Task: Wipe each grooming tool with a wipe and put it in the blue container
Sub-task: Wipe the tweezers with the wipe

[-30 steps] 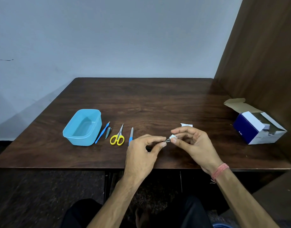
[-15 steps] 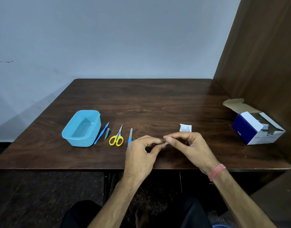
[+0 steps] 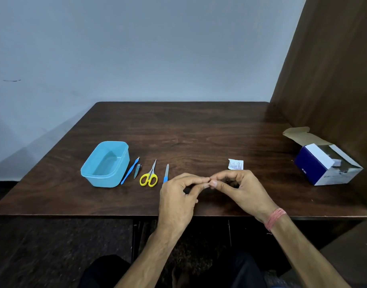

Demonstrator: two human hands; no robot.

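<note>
The two hands have drawn closer together since a second ago, and the small white wipe that was showing between the fingertips is now lying hidden; the left hand (image 3: 178, 196) and the right hand (image 3: 238, 188) are meeting fingertip to fingertip above the near edge of the dark brown wooden table (image 3: 199, 129), each pinching something thin between thumb and forefinger, too small to make out; just left of the left hand a blue-handled metal nail file (image 3: 166, 173) is lying flat; further left, yellow-handled small scissors (image 3: 149, 176), a small grey metal nail clipper (image 3: 137, 170) and a slim blue plastic cuticle pusher (image 3: 129, 171) are lying in a row; beyond them the light blue rectangular plastic container (image 3: 118, 163) is sitting open; just behind the right hand a torn white printed sachet (image 3: 236, 164) is resting; well off to the right an opened navy and white cardboard box (image 3: 321, 165) is standing.
</note>
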